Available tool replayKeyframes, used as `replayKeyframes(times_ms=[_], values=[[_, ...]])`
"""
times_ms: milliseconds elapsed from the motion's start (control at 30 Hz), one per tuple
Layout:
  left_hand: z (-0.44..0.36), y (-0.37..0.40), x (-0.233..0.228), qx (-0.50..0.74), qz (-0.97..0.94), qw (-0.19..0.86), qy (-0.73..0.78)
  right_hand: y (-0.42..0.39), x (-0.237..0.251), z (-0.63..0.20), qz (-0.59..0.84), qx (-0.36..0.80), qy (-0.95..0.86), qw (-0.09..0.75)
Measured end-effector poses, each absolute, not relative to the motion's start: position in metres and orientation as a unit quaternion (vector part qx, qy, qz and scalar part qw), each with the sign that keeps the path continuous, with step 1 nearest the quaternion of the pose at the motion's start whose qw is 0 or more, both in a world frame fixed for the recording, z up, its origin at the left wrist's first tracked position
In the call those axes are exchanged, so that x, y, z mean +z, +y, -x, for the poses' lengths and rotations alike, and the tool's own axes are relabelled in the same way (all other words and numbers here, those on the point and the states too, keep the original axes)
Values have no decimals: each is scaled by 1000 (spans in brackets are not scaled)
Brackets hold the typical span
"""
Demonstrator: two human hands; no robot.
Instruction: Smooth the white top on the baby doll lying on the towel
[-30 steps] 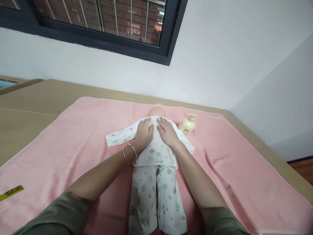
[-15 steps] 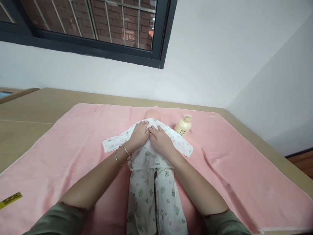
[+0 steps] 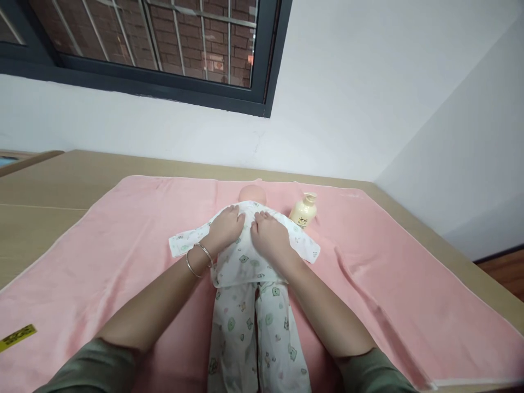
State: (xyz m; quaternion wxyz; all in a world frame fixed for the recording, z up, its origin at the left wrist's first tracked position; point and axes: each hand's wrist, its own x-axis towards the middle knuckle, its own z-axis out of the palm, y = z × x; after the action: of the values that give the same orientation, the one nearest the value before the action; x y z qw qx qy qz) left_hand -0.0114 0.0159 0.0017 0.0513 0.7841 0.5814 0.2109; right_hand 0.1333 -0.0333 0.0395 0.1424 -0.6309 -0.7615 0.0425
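Note:
A baby doll (image 3: 252, 193) lies on the pink cloth, its bald head away from me and no face showing. It wears a white printed top (image 3: 241, 267) and matching trousers (image 3: 233, 333), with both sleeves spread sideways. My left hand (image 3: 226, 226) rests on the left of the doll's upper body, fingers laid on the fabric; two bangles circle that wrist. On the right side of the upper body lies my right hand (image 3: 270, 234), palm down with its fingers outstretched. A narrow strip of the top shows between the two hands.
The pink cloth (image 3: 135, 229) covers much of the wooden surface (image 3: 45, 218). A cream bottle (image 3: 303, 210) stands beyond the doll's right sleeve. A yellow-and-black label (image 3: 17, 337) lies at the left. White wall and a dark-framed window (image 3: 164, 82) rise behind.
My hands, which met at the middle of the doll's upper body, have slid apart to either side. The doll and bottle keep their places; the view has shifted slightly.

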Motion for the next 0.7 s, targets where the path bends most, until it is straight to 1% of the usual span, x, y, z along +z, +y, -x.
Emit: replayKeyframes(times_ms=[100,200,300,400,500,567,700], values=[[15,17,5,200,-772,31,602,-38,46,-133,631,56,-761,144],[4,2,4,184,-771,-34,608,-24,42,-143,629,71,-756,165],[-11,-15,0,196,-785,-99,580,-11,32,-149,626,61,-758,170],[-15,-20,-2,207,-807,-123,539,-17,29,-143,631,30,-761,148],[-4,-7,0,172,-848,-115,488,-37,37,-131,610,6,-781,137],[5,5,2,152,-866,-89,468,-47,45,-127,610,13,-781,137],[9,15,3,200,-824,-25,529,-40,50,-133,633,42,-760,141]])
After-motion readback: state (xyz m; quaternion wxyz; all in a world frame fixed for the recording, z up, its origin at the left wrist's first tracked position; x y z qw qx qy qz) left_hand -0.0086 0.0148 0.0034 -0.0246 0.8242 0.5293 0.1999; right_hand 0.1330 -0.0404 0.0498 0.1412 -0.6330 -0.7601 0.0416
